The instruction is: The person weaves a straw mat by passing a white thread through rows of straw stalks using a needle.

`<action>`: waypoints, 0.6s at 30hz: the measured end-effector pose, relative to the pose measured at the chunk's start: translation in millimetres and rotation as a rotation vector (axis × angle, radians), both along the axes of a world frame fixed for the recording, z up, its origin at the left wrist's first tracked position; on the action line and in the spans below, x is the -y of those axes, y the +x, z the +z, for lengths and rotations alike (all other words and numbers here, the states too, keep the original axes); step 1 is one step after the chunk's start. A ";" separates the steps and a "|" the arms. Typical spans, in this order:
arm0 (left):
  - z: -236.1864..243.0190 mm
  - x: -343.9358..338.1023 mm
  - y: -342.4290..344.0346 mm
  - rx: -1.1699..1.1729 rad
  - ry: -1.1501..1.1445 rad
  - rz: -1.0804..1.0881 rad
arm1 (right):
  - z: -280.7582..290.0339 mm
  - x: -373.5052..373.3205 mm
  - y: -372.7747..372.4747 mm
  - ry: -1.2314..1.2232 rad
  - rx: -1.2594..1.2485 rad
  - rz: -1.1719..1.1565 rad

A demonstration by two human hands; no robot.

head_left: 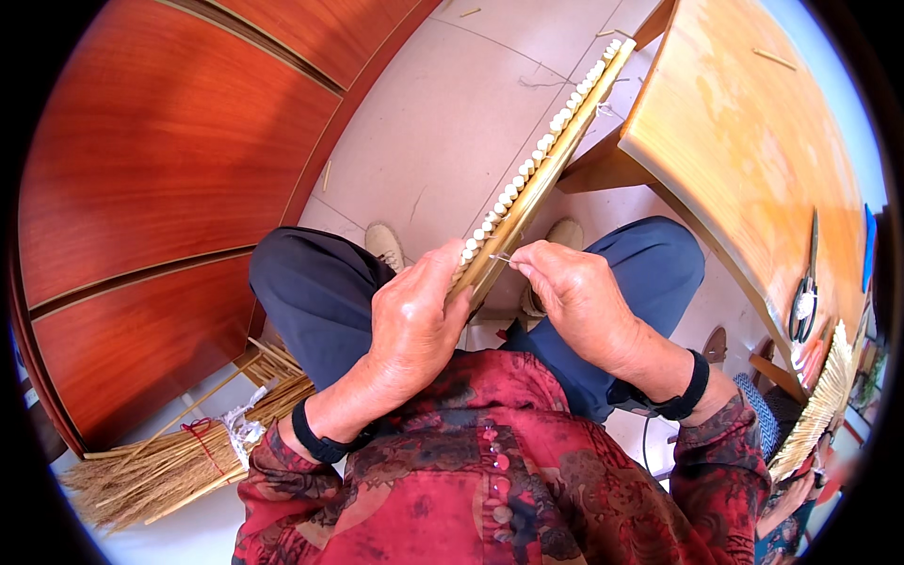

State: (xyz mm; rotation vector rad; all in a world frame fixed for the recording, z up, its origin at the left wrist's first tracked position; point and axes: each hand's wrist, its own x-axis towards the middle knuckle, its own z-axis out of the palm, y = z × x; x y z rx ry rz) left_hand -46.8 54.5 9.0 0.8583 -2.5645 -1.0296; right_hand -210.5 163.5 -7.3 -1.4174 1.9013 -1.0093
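A long row of pale stalks (540, 155), bound side by side into a flat mat, is seen nearly edge-on. It runs from my lap up to the far right, its round cut ends lined up along the left side. My left hand (416, 315) is closed round the near end, with the thumb along its right side. Just to the right, my right hand (582, 294) pinches a thin thread (502, 257) close to the mat. Whether a needle is on that thread is too small to tell. A loose tuft of thread (604, 110) hangs farther up the mat.
A wooden table (725, 113) stands at the right with black-handled scissors (805, 301) and a stalk piece (774, 58). Red-brown cabinets (179, 141) border the left. A tied bundle of dry stalks (179, 457) lies at lower left. Another person's hand (791, 494) holds a similar mat (817, 410) at lower right.
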 end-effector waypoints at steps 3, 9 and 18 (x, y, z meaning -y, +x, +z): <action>0.9 1.0 0.4 0.016 -0.021 0.007 | -1.7 2.3 0.0 -0.014 -0.017 0.006; -1.3 3.6 1.9 -0.011 -0.030 0.006 | -1.8 6.3 0.2 -0.002 -0.013 0.021; 3.5 -0.9 -1.7 0.014 -0.088 0.007 | -1.2 17.3 5.4 0.012 -0.016 0.031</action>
